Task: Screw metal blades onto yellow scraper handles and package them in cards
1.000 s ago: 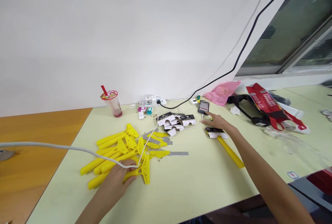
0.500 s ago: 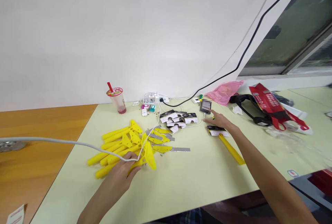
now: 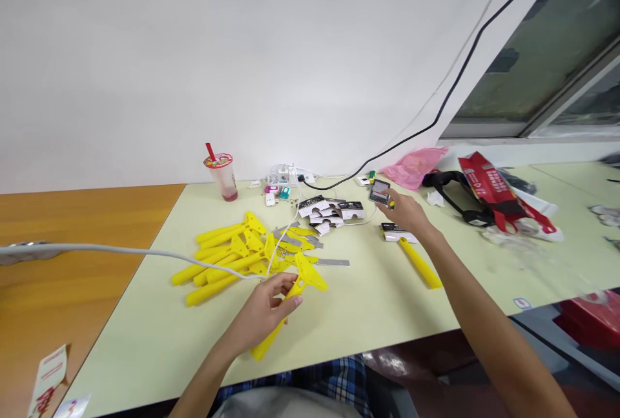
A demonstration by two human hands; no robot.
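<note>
My left hand [image 3: 271,308] is closed around the handle of a yellow plastic scraper [image 3: 310,272], holding it near the table's front edge with its flared head toward the right. Beside it lies a pile of similar yellow scraper handles [image 3: 220,260]. Yellow head pieces and flat grey blades [image 3: 334,263] are strewn to the pile's right. My right hand [image 3: 407,214] is at a phone [image 3: 380,190], fingertips at its lower right edge. A small yellow and black thing shows among its curled fingers, too hidden to name. Below that hand rests a yellow scraper [image 3: 420,264] with a card on its head.
Black and white cards [image 3: 327,212] are heaped mid-table. Behind them is a power strip [image 3: 285,176] with cables; one white cable crosses above the pile. A drink cup [image 3: 224,179] stands at the back left. A pink bag [image 3: 416,167] and a red package [image 3: 489,182] lie right.
My left hand has lifted one yellow scraper from the pile and brought it right and toward me. My right hand stays by the phone, which now sits turned at an angle.
</note>
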